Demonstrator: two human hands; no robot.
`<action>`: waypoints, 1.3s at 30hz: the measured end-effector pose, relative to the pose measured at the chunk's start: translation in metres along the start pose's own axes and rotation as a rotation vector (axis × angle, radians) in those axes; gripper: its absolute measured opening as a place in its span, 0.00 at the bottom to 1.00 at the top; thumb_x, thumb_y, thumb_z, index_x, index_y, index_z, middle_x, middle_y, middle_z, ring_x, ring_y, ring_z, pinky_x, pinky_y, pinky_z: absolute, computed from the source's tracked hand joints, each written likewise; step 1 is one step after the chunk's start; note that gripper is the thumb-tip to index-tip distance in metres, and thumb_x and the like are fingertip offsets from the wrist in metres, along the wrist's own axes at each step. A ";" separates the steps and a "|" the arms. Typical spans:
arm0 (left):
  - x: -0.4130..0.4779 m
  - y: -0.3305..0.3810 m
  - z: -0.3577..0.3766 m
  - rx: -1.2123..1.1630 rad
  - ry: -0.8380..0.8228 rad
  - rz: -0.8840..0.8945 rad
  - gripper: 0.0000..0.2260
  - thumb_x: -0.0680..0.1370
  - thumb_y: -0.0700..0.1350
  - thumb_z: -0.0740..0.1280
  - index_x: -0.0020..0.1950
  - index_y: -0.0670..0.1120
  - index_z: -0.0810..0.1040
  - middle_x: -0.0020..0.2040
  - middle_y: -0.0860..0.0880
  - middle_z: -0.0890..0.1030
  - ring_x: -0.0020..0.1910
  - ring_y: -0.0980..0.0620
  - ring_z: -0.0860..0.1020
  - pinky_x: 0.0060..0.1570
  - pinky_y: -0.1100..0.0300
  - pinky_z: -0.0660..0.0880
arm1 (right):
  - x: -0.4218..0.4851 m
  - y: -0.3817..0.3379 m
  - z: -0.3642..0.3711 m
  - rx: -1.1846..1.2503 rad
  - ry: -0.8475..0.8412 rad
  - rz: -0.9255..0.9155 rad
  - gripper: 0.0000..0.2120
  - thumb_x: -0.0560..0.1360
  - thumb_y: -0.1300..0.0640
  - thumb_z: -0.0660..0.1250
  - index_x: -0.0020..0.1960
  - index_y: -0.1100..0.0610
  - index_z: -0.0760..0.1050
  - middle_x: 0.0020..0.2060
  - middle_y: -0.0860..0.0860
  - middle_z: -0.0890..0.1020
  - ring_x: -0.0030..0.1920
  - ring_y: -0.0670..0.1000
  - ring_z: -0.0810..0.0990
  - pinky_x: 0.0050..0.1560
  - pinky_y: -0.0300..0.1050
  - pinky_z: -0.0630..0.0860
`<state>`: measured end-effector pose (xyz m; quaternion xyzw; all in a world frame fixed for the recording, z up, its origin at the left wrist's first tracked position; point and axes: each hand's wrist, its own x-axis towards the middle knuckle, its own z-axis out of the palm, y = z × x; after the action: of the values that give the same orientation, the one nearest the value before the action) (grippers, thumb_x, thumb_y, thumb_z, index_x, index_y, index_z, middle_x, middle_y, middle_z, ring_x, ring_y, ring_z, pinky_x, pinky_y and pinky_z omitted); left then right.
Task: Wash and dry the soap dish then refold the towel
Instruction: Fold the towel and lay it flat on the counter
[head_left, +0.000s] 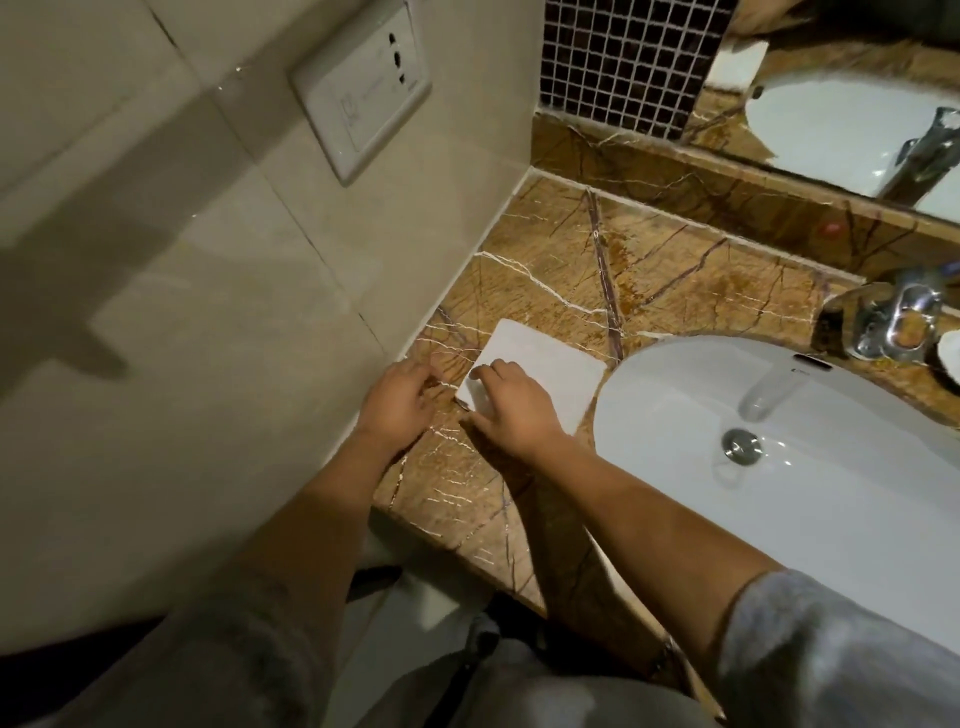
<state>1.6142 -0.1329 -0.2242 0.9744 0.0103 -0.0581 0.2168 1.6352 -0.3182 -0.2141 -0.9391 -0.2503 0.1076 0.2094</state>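
A flat white square that looks like the folded towel (550, 364) lies on the brown marble counter (561, 260), between the wall and the basin. My right hand (511, 402) lies over its near left corner, fingers curled on the edge and thumb at the near side. Beside that corner my left hand (397, 397) rests on the bare counter, and its fingertips reach almost to the towel. A white rounded object (949, 358), perhaps the soap dish, is cut off at the right edge behind the tap.
The white oval basin (675, 395) with a metal drain (742, 445) sits to the right of the towel. A chrome tap (888, 319) stands behind it, below a mirror (857, 104). A tiled wall with a socket plate (361, 98) borders the counter on the left.
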 end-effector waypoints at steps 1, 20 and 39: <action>-0.003 0.002 0.000 -0.021 -0.014 0.014 0.14 0.72 0.41 0.68 0.57 0.48 0.78 0.56 0.46 0.79 0.55 0.46 0.76 0.54 0.53 0.75 | 0.003 -0.003 0.002 -0.015 -0.013 0.003 0.23 0.73 0.47 0.68 0.63 0.57 0.70 0.59 0.56 0.76 0.60 0.57 0.73 0.56 0.53 0.74; 0.001 0.022 0.007 0.063 0.119 0.059 0.18 0.73 0.33 0.64 0.60 0.47 0.79 0.62 0.47 0.78 0.62 0.45 0.72 0.60 0.51 0.70 | 0.003 0.004 0.009 0.220 0.104 0.150 0.14 0.78 0.58 0.58 0.56 0.59 0.80 0.53 0.57 0.80 0.57 0.57 0.74 0.53 0.49 0.72; 0.044 0.063 0.069 0.381 -0.163 0.340 0.26 0.82 0.53 0.43 0.76 0.48 0.36 0.78 0.50 0.37 0.75 0.52 0.33 0.75 0.52 0.37 | -0.031 0.050 0.034 -0.099 0.098 0.445 0.31 0.81 0.43 0.39 0.77 0.57 0.36 0.78 0.54 0.37 0.77 0.53 0.34 0.78 0.52 0.40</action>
<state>1.6529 -0.2192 -0.2646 0.9775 -0.1820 -0.1000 0.0360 1.6195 -0.3614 -0.2638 -0.9844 -0.0316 0.0928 0.1463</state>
